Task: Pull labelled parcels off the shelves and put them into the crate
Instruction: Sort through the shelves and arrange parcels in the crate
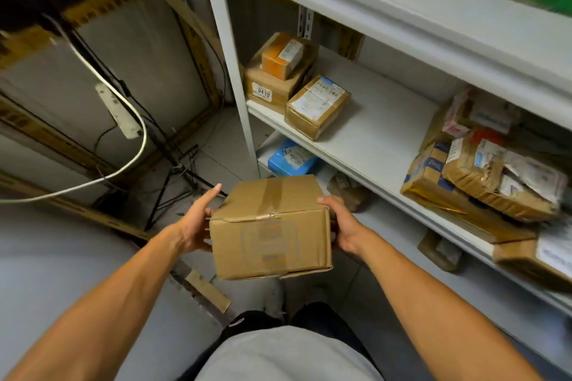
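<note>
Our left hand point(196, 223) lies flat against the left wall of the box point(270, 226), fingers straight and pointing forward, thumb tucked near the top edge. This grip is a press, not a curl. The box hangs in the air between our hands, in front of the shelf's point(387, 139) front edge and carried by nothing else. It is plain cardboard, taped along the top seam, with a faint print on the near face. The corners are a little crushed, so we judge the walls only moderately stiff; squeezing hard would buckle them. We carry it level with no visible strain, so it seems light to middling. The cardboard is dry and should not slip. Taking hold on the two side walls, low down, looks safest.

Our right hand point(343, 226) grips the right wall, thumb over the top corner, fingers curled behind.

No crate is in view.
</note>
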`<state>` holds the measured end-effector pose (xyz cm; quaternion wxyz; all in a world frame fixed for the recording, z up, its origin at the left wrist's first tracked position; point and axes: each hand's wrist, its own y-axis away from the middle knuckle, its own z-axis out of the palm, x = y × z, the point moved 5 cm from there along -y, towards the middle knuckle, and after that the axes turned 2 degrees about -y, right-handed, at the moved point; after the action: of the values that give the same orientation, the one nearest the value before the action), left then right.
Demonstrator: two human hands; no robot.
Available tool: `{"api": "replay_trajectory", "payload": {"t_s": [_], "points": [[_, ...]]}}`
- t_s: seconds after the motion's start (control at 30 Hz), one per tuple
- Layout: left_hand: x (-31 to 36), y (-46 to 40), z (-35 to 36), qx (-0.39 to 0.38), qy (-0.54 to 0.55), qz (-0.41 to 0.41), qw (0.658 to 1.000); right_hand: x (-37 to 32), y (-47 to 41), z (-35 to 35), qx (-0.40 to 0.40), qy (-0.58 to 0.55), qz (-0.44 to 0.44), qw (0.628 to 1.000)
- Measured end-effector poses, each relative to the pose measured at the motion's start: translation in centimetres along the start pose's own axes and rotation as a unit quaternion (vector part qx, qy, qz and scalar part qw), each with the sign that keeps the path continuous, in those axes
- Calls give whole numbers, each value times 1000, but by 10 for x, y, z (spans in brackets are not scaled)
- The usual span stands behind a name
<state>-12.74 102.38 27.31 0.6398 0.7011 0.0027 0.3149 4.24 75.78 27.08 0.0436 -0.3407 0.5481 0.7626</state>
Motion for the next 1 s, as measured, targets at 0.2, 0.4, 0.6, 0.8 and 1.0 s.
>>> {"api": "replay_trajectory", "payload": {"t_s": [0.2, 0.4, 0.6, 0.8, 1.0], "points": [[0, 10, -8, 39, -47, 14, 998, 15, -1, 6, -71, 57, 14, 996], [-20, 9, -16, 31, -122, 13, 992, 22, 1, 0, -83, 132, 3, 988], [-12, 23, -6, 66, -149, 118, 979, 27, -9, -4, -13, 144, 8, 989], [22, 51, 14, 101, -281, 314, 901, 40, -26, -4, -28, 54, 54, 997], [17, 69, 21, 129, -322, 369, 862, 35, -29, 2, -34, 25, 48, 998]]}}
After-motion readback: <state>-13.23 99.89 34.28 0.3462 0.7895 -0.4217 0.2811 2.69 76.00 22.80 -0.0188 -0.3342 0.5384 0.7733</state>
